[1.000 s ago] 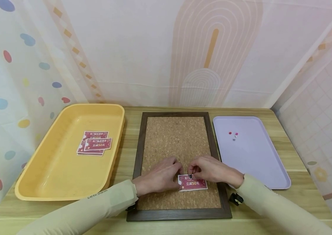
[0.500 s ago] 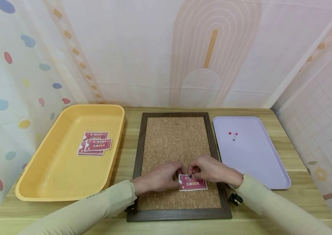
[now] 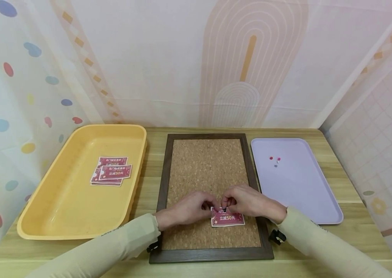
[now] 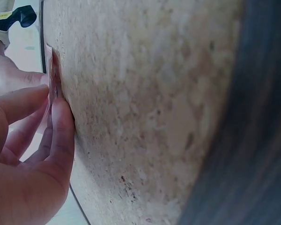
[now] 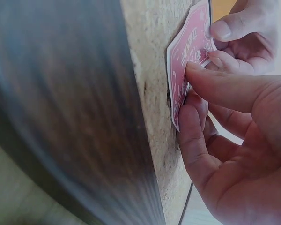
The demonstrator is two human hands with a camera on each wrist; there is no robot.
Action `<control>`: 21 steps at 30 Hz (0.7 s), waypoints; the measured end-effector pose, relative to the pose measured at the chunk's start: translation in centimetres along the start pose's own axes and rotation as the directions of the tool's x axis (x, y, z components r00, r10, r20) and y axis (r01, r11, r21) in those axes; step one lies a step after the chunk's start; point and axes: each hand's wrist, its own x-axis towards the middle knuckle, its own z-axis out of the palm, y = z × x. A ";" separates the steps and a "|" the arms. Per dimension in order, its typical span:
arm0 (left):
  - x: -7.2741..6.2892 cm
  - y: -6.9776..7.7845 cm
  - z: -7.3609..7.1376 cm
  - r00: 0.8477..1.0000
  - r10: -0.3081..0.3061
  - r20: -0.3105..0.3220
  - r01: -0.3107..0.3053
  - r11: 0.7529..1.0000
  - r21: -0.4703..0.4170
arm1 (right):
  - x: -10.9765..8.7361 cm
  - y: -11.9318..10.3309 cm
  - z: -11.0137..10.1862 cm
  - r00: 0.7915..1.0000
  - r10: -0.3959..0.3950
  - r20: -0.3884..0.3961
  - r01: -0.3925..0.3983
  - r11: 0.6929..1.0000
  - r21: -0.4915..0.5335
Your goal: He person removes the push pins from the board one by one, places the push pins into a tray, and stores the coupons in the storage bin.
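A red coupon (image 3: 228,219) with white and yellow print lies on the framed cork board (image 3: 210,166), near its lower right. My left hand (image 3: 190,208) pinches the coupon's upper left edge between thumb and forefinger. At the coupon's top edge, my right hand (image 3: 248,200) pinches a small dark push pin (image 3: 224,210); the fingers hide most of it. In the right wrist view, the right thumb and forefinger sit close against the coupon (image 5: 189,51), whose edge stands slightly off the cork. Whether the pin's tip is in the cork cannot be seen.
To the left stands a yellow tray (image 3: 74,216) with several more red coupons (image 3: 114,172) overlapping in it. A lilac tray (image 3: 303,193) at the right holds several small pins (image 3: 276,166). The board's dark wooden frame (image 3: 211,255) lies on a wood-grain table (image 3: 348,185).
My left thumb and forefinger have shifted slightly up and right, toward the coupon's top left corner. The right hand stays nearly still at the top edge with the pin.
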 end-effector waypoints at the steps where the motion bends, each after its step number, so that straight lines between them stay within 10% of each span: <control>1: 0.0 0.0 0.0 1.000 -0.004 -0.003 0.004 1.000 0.002 | 0.0 0.0 0.0 1.000 0.001 0.001 -0.001 1.000 0.003; 21: 0.4 -0.3 0.2 1.000 -0.014 -0.019 0.015 0.999 0.039 | -0.2 0.0 0.1 1.000 -0.005 -0.001 0.005 1.000 -0.001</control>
